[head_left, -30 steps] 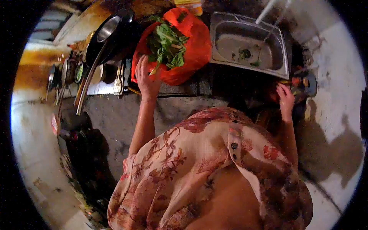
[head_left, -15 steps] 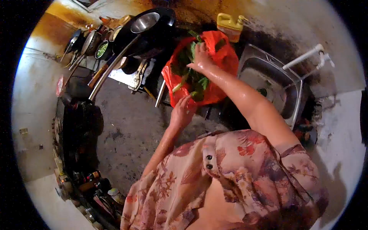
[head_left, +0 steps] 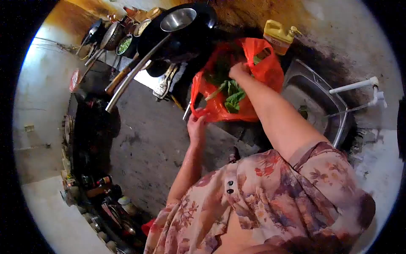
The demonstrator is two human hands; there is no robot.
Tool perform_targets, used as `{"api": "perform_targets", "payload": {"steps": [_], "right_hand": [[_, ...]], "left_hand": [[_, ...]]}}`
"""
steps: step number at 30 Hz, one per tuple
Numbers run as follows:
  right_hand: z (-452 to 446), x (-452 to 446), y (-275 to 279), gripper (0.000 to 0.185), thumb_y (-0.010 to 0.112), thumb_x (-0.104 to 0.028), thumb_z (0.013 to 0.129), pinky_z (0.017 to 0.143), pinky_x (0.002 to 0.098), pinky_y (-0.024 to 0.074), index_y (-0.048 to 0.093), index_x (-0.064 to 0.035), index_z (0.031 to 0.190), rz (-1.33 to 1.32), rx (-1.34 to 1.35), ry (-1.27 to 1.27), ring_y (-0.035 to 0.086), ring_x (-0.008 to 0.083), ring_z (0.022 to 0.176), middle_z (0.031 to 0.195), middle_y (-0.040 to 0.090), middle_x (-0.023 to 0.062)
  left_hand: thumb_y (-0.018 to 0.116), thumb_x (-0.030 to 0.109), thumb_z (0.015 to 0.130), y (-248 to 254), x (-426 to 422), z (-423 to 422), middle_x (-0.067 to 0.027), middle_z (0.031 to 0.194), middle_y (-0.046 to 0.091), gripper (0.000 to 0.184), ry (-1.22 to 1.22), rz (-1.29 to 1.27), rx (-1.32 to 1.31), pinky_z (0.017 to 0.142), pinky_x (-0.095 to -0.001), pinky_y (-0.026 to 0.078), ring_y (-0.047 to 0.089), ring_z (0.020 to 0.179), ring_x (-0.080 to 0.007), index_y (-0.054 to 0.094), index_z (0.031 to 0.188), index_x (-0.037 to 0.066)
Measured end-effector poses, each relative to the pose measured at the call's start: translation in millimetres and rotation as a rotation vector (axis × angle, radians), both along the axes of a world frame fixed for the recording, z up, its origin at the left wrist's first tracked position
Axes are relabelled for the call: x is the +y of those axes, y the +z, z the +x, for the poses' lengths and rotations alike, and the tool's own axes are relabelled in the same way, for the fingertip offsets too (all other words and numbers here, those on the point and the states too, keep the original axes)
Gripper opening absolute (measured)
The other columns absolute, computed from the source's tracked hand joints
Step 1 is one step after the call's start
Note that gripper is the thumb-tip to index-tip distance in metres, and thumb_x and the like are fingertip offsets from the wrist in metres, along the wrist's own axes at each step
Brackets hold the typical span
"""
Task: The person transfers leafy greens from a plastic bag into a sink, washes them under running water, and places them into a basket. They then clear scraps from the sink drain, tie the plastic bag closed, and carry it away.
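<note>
A red plastic bag [head_left: 270, 70] lies open on the counter, with leafy greens [head_left: 234, 95] inside it. My left hand [head_left: 197, 122] has its fingers closed on the bag's near left edge. Over the middle of the bag, my right hand [head_left: 240, 71] reaches in among the greens with the fingers bent down. What the right fingers hold, if anything, is hidden by the hand and the leaves.
Right of the bag is a metal sink [head_left: 311, 91] with a white tap [head_left: 355, 85]. A yellow oil jug [head_left: 279, 36] stands behind. At the left are a black wok [head_left: 186, 42], a long-handled metal ladle [head_left: 178, 20] and a bowl of chopped greens [head_left: 124, 45].
My right hand has come from beside the sink across to the bag and into the greens. My left hand has moved down to the bag's near edge and closed on it. The view has turned.
</note>
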State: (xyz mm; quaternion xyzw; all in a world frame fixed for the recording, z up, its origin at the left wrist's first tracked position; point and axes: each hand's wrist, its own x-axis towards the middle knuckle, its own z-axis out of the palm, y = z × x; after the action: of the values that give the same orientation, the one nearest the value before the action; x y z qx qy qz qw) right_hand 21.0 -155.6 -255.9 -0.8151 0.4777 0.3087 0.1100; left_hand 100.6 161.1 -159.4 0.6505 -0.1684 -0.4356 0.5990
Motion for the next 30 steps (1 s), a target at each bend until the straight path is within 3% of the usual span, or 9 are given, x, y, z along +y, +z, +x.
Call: {"api": "perform_targets", "payload": {"steps": [3, 5, 8, 10, 17, 20, 24, 27, 30], "right_hand": [[11, -11, -2, 0.044, 0.054, -0.02, 0.085, 0.1, 0.0577, 0.0313, 0.054, -0.0144, 0.129, -0.014, 0.028, 0.067, 0.037, 0.0412, 0.129, 0.139, 0.045, 0.0091], [5, -3, 29, 0.059, 0.054, -0.016, 0.084, 0.1, 0.0415, 0.04, 0.038, -0.0141, 0.141, 0.08, 0.169, 0.151, 0.04, 0.0387, 0.127, 0.144, 0.035, 0.0163], [-33, 40, 48, 0.06, 0.06, -0.004, 0.074, 0.098, 0.0449, 0.0401, 0.046, -0.0109, 0.132, -0.344, -0.581, -0.34, 0.042, 0.0429, 0.121, 0.132, 0.043, 0.0243], [-58, 50, 24, 0.061, 0.063, -0.001, 0.068, 0.095, 0.0478, 0.041, 0.048, -0.011, 0.126, -0.387, -1.133, -0.371, 0.044, 0.0447, 0.117, 0.122, 0.047, 0.0267], [-165, 132, 120, 0.065, 0.071, -0.005, 0.066, 0.099, 0.0413, 0.0387, 0.047, -0.0134, 0.127, -0.323, -1.544, -0.252, 0.046, 0.0351, 0.122, 0.127, 0.051, 0.0167], [-182, 108, 129, 0.06, 0.074, -0.007, 0.063, 0.092, 0.0378, 0.0456, 0.053, -0.0071, 0.12, -0.395, -1.868, -0.118, 0.057, 0.0295, 0.109, 0.117, 0.058, 0.0147], [-215, 116, 213, 0.06, 0.075, -0.022, 0.062, 0.094, 0.0424, 0.0433, 0.056, -0.0072, 0.117, -0.745, -1.816, -0.152, 0.057, 0.0316, 0.106, 0.11, 0.063, 0.014], [-246, 101, 253, 0.055, 0.078, -0.005, 0.062, 0.09, 0.0357, 0.0472, 0.057, -0.0048, 0.112, -0.742, -1.975, -0.239, 0.061, 0.0227, 0.1, 0.111, 0.063, 0.0096], [-322, 70, 259, 0.054, 0.08, -0.007, 0.064, 0.086, 0.0351, 0.0485, 0.056, -0.0047, 0.112, -0.944, -1.821, -0.296, 0.063, 0.0226, 0.094, 0.102, 0.066, 0.0093]], "left_hand": [[0.055, 0.002, 0.084, 6, -6, -6, -0.0039, 0.093, 0.063, 0.021, 0.035, -0.205, -0.123, 0.075, -0.0263, 0.048, 0.059, 0.082, -0.0127, 0.062, 0.104, 0.002], [0.051, -0.002, 0.081, 17, -8, -11, -0.0023, 0.093, 0.063, 0.023, 0.05, -0.237, -0.138, 0.073, -0.0242, 0.046, 0.057, 0.08, -0.0114, 0.063, 0.099, 0.003], [0.05, -0.004, 0.079, 33, -12, -17, -0.0004, 0.093, 0.06, 0.026, 0.042, -0.274, -0.22, 0.08, -0.0241, 0.045, 0.056, 0.085, -0.0109, 0.062, 0.101, 0.004], [0.05, -0.004, 0.081, 50, -16, -20, 0.0006, 0.095, 0.058, 0.025, -0.005, -0.389, -0.155, 0.08, -0.0229, 0.044, 0.055, 0.088, -0.0094, 0.06, 0.103, 0.003], [0.055, 0.002, 0.086, 103, -34, -63, -0.0064, 0.114, 0.057, 0.049, -0.167, -0.521, -0.041, 0.084, -0.0271, 0.046, 0.057, 0.097, -0.0139, 0.043, 0.133, 0.003], [0.057, 0.004, 0.087, 121, -38, -84, -0.0084, 0.117, 0.058, 0.053, -0.262, -0.51, -0.048, 0.084, -0.028, 0.047, 0.058, 0.097, -0.0149, 0.04, 0.138, 0.003], [0.058, 0.006, 0.088, 119, -49, -100, -0.0071, 0.114, 0.06, 0.051, -0.264, -0.443, -0.115, 0.082, -0.0276, 0.048, 0.059, 0.094, -0.0144, 0.042, 0.136, 0.004], [0.059, 0.008, 0.088, 112, -54, -101, -0.0058, 0.112, 0.061, 0.049, -0.274, -0.438, -0.136, 0.081, -0.0272, 0.048, 0.059, 0.094, -0.0137, 0.044, 0.135, 0.004], [0.059, 0.007, 0.088, 117, -48, -122, -0.0053, 0.113, 0.061, 0.045, -0.206, -0.434, -0.173, 0.081, -0.0268, 0.047, 0.059, 0.095, -0.0126, 0.047, 0.132, 0.004]]}}
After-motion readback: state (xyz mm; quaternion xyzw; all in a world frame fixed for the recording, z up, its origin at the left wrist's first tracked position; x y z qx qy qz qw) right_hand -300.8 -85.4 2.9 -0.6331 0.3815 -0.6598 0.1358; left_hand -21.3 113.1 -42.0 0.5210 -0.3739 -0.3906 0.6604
